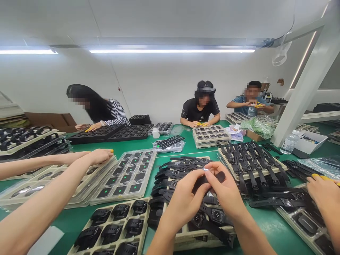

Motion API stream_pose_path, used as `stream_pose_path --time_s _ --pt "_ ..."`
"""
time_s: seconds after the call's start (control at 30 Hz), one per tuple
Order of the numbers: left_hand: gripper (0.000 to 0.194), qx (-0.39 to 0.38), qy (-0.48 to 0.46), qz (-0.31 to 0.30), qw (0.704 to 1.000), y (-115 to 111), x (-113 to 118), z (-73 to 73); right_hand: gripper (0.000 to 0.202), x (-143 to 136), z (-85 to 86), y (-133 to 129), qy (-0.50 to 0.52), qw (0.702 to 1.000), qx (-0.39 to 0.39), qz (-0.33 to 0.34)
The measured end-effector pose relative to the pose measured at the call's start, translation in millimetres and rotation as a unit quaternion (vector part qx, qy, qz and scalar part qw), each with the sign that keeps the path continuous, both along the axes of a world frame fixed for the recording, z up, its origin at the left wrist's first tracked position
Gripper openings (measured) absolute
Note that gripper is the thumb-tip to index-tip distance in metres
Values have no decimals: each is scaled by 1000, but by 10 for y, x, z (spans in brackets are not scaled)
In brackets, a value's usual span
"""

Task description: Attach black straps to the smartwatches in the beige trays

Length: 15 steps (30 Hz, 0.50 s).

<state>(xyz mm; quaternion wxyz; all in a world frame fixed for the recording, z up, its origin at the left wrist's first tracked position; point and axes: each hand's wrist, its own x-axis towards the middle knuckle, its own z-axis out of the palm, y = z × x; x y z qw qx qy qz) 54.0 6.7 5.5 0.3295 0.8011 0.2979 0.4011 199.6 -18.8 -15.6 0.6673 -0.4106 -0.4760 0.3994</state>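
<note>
My left hand (183, 193) and my right hand (225, 186) meet over the middle of the table, fingers closed around a black watch strap (220, 176). A small shiny piece at the fingertips is too small to make out. Below them lies a cream tray (186, 239) heaped with smartwatches on black straps, some backs with round sensors facing up, such as the watch (217, 215) under my right wrist. My palms hide part of the held strap and of the tray.
A tray of buckled watches (111, 232) stands at front left, a tray of square black pieces (129, 170) behind it. Co-workers' arms reach in from left (61, 187) and right (322, 194). A strap stack (247, 159), a bottle (290, 142) and a white post (300, 81) stand at right.
</note>
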Motion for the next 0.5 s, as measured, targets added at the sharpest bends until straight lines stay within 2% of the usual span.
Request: stream_pose_path --time_s 0.1,0.17,0.27,0.4,0.5 --pt "25 10 -20 5 1000 -3 13 -27 30 -18 13 -18 12 1000 4 21" --pt "28 15 -40 26 999 2 10 -48 43 -45 18 -27 33 998 21 40" --pt "32 6 -84 64 994 18 -6 -78 55 -81 5 -25 52 997 52 27" --pt "29 13 -98 64 993 27 -31 -79 31 -101 -35 -14 29 997 58 -28" --pt "27 34 -75 44 996 10 -38 -51 24 -118 -51 -23 55 997 54 -7"
